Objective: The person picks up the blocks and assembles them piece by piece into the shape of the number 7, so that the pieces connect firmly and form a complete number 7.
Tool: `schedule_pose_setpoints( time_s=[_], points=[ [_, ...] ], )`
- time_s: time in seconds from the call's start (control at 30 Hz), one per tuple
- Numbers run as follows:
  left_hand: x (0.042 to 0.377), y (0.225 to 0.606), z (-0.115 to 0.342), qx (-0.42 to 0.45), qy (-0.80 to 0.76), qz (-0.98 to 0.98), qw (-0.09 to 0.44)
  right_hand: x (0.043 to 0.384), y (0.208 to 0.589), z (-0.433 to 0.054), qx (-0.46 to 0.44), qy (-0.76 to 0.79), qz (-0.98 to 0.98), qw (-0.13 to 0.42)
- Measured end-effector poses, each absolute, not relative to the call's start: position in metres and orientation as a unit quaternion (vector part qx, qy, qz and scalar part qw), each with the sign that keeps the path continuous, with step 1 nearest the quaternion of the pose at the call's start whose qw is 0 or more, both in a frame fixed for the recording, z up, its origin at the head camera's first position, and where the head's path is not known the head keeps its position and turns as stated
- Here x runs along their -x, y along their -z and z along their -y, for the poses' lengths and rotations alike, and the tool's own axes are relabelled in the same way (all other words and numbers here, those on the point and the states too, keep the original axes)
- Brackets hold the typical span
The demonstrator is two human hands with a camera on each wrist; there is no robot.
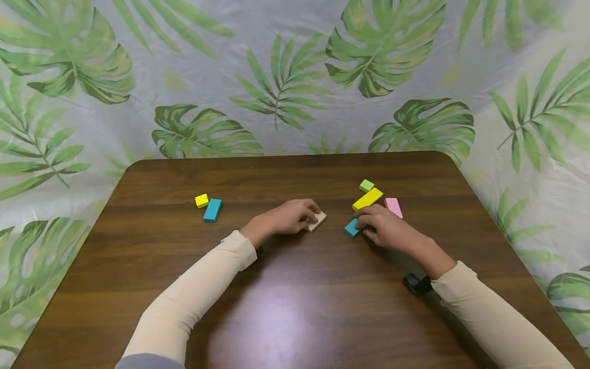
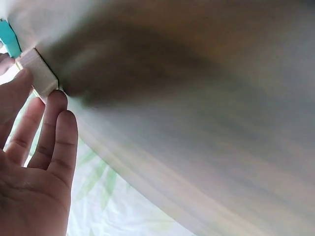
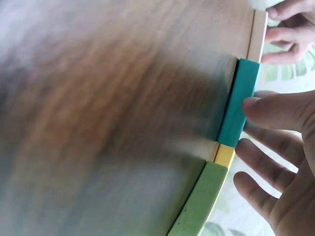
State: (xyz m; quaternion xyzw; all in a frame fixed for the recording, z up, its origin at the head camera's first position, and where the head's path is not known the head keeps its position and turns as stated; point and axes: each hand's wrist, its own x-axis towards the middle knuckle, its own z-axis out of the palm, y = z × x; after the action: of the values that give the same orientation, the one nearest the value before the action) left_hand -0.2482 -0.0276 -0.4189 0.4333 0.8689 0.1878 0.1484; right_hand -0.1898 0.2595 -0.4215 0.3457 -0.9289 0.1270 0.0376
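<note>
One long yellow block (image 1: 367, 199), pink block (image 1: 394, 207) near the right hand (image 1: 389, 225)

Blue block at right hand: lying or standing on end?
Lying: right wrist view shows the blue block lengthwise along the table.

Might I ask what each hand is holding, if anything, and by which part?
The left hand holds the wooden block by its left side; the right hand holds the blue block toward its right end.

The left hand (image 2: 37, 182) holds a pale wooden rectangular block (image 2: 40, 73) between thumb and fingertips; a teal block (image 2: 9, 38) shows just beside it, and white, green-leaf-patterned cloth (image 2: 118, 204) appears past the brown tabletop (image 2: 197, 123).
</note>
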Motion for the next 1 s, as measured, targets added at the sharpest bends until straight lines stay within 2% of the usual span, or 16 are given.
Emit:
schedule_pose_setpoints(
  time_s=[0.3,0.57,1.0],
  points=[
    [0.235,0.419,0.052,-0.445,-0.19,-0.865,0.135,0.191,0.422,-0.253,-0.353,-0.131,0.926,0.04],
    [0.225,0.419,0.065,-0.455,-0.192,-0.862,0.116,0.191,0.42,-0.254,-0.308,-0.129,0.942,-0.028],
    [0.218,0.421,0.076,-0.449,-0.217,-0.858,0.125,0.192,0.419,-0.253,-0.309,-0.135,0.94,-0.04]
  ],
)
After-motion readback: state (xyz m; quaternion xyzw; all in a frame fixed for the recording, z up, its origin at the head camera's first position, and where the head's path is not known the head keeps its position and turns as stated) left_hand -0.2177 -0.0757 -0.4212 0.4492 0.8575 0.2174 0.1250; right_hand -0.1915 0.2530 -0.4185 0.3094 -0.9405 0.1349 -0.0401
